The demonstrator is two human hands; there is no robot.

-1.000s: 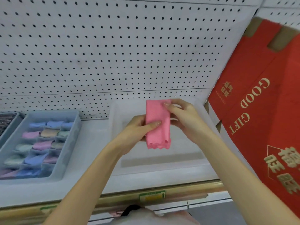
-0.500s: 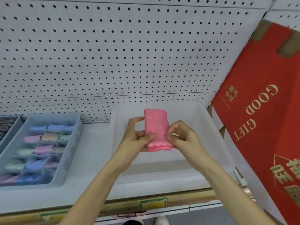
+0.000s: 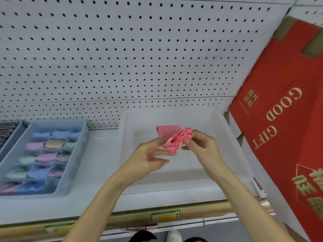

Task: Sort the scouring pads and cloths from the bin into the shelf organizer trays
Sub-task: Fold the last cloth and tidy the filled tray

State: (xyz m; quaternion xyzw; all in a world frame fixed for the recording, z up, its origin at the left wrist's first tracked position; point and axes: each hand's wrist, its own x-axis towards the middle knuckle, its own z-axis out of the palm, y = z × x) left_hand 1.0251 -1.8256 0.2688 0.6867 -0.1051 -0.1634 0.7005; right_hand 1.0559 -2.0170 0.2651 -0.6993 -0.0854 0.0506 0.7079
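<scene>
A folded pink cloth (image 3: 170,138) is held above the white translucent bin (image 3: 232,149) on the shelf. My right hand (image 3: 202,147) pinches its folded end, where the layered edges show. My left hand (image 3: 148,156) holds the cloth's lower left side with thumb and fingertips. To the left stands the blue-grey organizer tray (image 3: 76,154), its compartments filled with several folded cloths in pink, blue, green and beige. No other item shows inside the bin.
A second tray (image 3: 10,131) with dark grey pads is cut off at the far left. A red gift carton (image 3: 283,133) leans at the right beside the bin. White pegboard (image 3: 139,58) backs the shelf. The shelf's front rail (image 3: 166,215) carries price labels.
The pink cloth has turned from hanging upright to lying nearly level with its folded end facing me. My right hand shifted to pinch that end; my left hand slid lower.
</scene>
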